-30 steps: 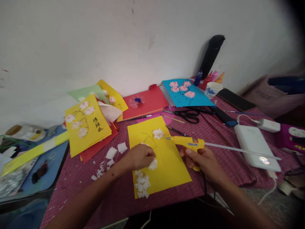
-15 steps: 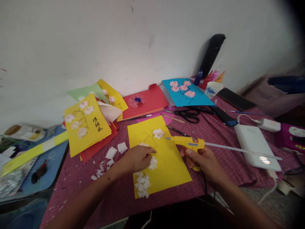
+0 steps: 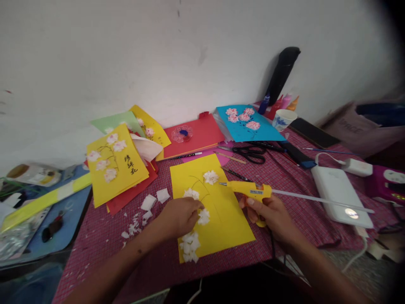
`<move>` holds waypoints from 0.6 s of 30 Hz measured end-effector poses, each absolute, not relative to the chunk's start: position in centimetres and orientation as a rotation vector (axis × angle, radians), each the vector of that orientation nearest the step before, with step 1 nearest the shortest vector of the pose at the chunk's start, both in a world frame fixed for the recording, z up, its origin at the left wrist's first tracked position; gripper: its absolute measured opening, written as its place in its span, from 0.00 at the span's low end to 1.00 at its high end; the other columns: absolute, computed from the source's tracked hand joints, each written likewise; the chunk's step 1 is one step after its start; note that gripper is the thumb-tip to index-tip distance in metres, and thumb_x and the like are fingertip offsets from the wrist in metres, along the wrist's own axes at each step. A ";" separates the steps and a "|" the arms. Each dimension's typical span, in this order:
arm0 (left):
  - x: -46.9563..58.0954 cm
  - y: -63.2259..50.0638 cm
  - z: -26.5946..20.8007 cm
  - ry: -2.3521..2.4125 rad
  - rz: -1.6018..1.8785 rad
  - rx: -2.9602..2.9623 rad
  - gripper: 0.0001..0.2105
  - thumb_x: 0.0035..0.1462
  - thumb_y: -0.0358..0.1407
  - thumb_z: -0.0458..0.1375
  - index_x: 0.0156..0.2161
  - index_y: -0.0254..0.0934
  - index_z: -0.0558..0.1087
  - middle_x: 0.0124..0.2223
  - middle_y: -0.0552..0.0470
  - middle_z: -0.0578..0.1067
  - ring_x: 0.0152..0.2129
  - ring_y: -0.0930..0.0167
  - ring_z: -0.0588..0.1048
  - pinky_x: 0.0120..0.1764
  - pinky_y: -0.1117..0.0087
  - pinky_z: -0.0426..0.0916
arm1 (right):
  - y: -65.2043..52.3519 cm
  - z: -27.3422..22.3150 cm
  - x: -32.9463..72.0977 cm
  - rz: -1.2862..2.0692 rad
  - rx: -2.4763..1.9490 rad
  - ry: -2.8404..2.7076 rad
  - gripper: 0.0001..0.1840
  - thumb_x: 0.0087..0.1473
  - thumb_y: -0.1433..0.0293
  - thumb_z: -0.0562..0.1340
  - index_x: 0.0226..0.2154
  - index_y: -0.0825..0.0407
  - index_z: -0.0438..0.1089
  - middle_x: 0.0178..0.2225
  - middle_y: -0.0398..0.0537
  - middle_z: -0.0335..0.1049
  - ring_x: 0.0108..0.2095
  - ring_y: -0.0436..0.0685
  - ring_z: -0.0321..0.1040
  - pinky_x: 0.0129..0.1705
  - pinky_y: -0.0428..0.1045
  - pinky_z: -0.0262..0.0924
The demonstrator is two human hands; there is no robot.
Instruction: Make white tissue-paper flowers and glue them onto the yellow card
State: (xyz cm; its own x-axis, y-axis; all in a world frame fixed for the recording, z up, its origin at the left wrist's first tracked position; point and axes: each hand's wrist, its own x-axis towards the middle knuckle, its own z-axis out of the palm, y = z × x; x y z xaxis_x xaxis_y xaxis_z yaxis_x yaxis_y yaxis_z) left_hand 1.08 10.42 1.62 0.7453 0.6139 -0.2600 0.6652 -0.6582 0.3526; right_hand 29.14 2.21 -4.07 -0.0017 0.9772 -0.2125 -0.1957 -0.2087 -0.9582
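My right hand (image 3: 268, 213) grips a yellow hot glue gun (image 3: 248, 188), with a long clear glue stick (image 3: 319, 199) jutting from its back and its nozzle pointing left. Over the left part of a yellow sheet (image 3: 228, 223) is my left hand (image 3: 182, 215). Its fingers are curled in, and their undersides are hidden, so I cannot make out whether they hold anything. White paper flowers (image 3: 210, 177) sit on the sheet around thin drawn stems. Near the sheet's lower left corner lies a pile of white paper petals (image 3: 190, 247).
White paper squares (image 3: 148, 202) and scraps lie left of the sheet. Finished flower cards (image 3: 117, 164) are stacked farther left. Behind are black scissors (image 3: 249, 153), a blue card (image 3: 262, 133) and a paper cup (image 3: 284, 119). A white power bank (image 3: 338, 192) is at right.
My left hand has drawn back slightly to the left, baring more of the flower beyond it, and its index finger is more bent. The right hand and glue gun stay where they were.
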 end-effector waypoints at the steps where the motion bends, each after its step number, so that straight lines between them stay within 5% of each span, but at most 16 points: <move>1: 1.3 10.4 1.7 0.966 -0.199 2.516 0.17 0.61 0.31 0.48 0.48 0.38 0.76 0.45 0.46 0.80 0.41 0.63 0.79 0.44 0.63 0.73 | 2.2 -4.1 29.2 1.434 -1.220 -0.939 0.17 0.60 0.56 0.63 0.34 0.54 0.73 0.17 0.41 0.64 0.18 0.49 0.56 0.23 0.47 0.46; 18: 1.0 10.4 1.3 0.959 -0.166 2.503 0.21 0.62 0.31 0.47 0.58 0.36 0.71 0.53 0.44 0.78 0.47 0.61 0.78 0.50 0.59 0.72 | 2.1 -4.5 29.3 1.431 -1.206 -0.942 0.16 0.61 0.57 0.63 0.35 0.54 0.74 0.17 0.41 0.64 0.18 0.49 0.56 0.23 0.47 0.47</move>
State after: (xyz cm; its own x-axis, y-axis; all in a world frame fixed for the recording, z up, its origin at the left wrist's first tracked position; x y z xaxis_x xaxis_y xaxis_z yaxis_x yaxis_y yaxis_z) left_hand 1.01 10.39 1.32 0.7508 0.6042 -0.2667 0.6588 -0.6559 0.3685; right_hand 29.31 2.13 -4.45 -0.0036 0.9796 -0.2007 -0.2032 -0.1973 -0.9591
